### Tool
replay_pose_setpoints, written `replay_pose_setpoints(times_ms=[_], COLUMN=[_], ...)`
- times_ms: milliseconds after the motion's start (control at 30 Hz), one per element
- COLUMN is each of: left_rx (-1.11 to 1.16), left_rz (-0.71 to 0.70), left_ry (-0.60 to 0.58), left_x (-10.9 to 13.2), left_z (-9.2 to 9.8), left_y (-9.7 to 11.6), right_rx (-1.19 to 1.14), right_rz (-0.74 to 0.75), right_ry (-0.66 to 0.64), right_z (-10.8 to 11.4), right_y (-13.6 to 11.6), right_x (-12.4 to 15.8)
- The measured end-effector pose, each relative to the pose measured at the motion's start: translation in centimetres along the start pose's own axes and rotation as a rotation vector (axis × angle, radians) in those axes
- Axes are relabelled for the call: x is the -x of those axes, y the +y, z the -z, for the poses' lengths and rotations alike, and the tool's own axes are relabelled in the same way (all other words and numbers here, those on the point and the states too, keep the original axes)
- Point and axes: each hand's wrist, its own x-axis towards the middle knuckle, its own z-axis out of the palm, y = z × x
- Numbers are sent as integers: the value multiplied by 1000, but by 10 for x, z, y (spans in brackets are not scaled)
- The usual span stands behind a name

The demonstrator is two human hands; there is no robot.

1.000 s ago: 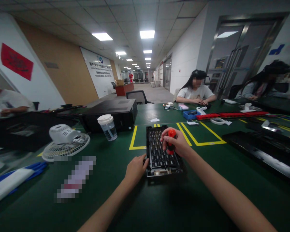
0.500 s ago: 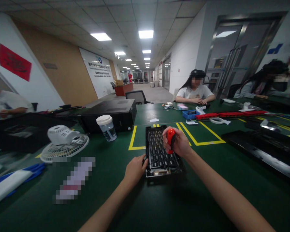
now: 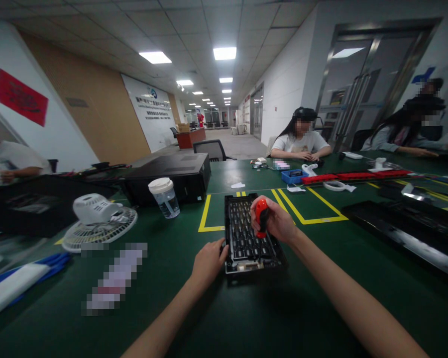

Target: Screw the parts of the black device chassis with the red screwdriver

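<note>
A black rectangular keyboard frame (image 3: pixel 246 238) lies lengthwise on the green table in front of me. My right hand (image 3: pixel 274 221) is closed round a red-and-black screwdriver (image 3: pixel 262 215), held upright with its tip down on the frame's right side. My left hand (image 3: pixel 208 261) rests on the table with fingers curled against the frame's left near edge, steadying it.
Left of me stand a clear cup with a white lid (image 3: pixel 165 197), a white desk fan (image 3: pixel 99 219) and a black computer case (image 3: pixel 173 176). Yellow tape lines (image 3: pixel 309 209) mark the table. A blue parts tray (image 3: pixel 294 176) and red bars lie farther back. Other people sit around the table.
My right hand has turned the screwdriver handle slightly and shifted a little toward the frame's middle. The left hand has stayed in place.
</note>
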Motion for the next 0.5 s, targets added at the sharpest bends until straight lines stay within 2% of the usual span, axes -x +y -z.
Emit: replay_pose_setpoints(times_ms=[500], left_rx=[1], left_rz=[11], left_ry=[-18], left_x=[-1], left_z=[0], left_y=[1], right_rx=[36], right_rz=[31], right_ry=[-23], right_z=[3], right_y=[1], right_x=[1])
